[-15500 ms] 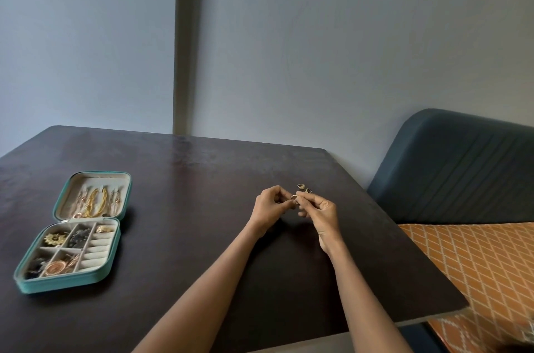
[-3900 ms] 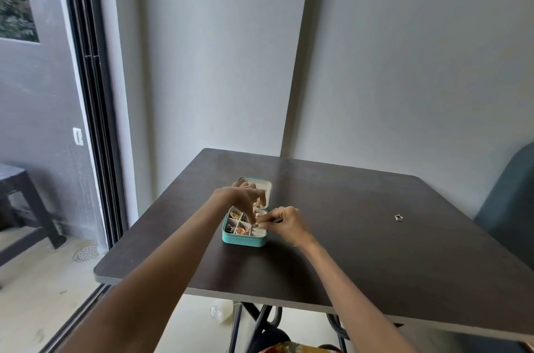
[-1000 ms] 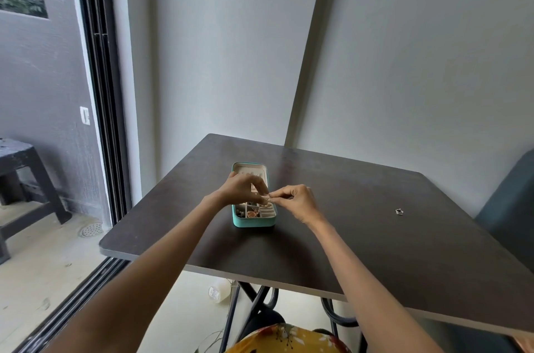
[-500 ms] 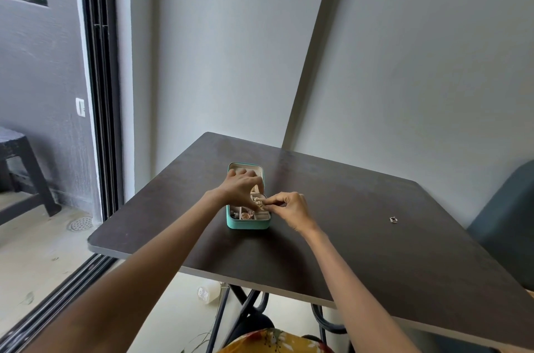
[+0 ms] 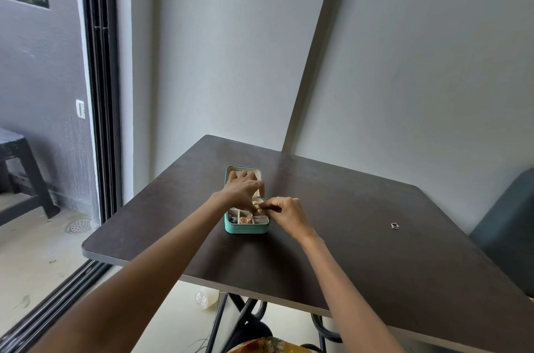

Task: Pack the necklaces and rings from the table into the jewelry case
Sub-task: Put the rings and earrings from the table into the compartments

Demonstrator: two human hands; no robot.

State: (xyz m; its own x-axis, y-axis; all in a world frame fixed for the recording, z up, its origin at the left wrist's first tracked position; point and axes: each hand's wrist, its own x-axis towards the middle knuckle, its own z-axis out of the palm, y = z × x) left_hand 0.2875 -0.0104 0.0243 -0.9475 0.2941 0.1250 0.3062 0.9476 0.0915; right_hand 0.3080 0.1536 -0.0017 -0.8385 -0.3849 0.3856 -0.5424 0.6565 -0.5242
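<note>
The open teal jewelry case (image 5: 246, 228) lies on the dark table (image 5: 361, 237), its compartments holding gold and dark pieces. My left hand (image 5: 244, 188) hovers over the case with fingertips curled down onto a small gold piece (image 5: 256, 205) at the ring rolls. My right hand (image 5: 284, 212) meets it from the right, thumb and forefinger pinching at the same spot. Whether the gold piece is a ring is too small to tell. One silver ring (image 5: 394, 226) lies alone on the table far to the right.
The table stands in a wall corner, and its left edge (image 5: 86, 248) drops to a floor beside a sliding door track (image 5: 52, 303). A dark stool (image 5: 23, 167) stands outside. A teal chair back (image 5: 508, 225) is at the right. A plastic bottle (image 5: 206, 299) lies under the table.
Both hands have stayed at the case; the fingertips have shifted slightly lower into the ring section. The camera view shifted a little. The silver ring has not moved.
</note>
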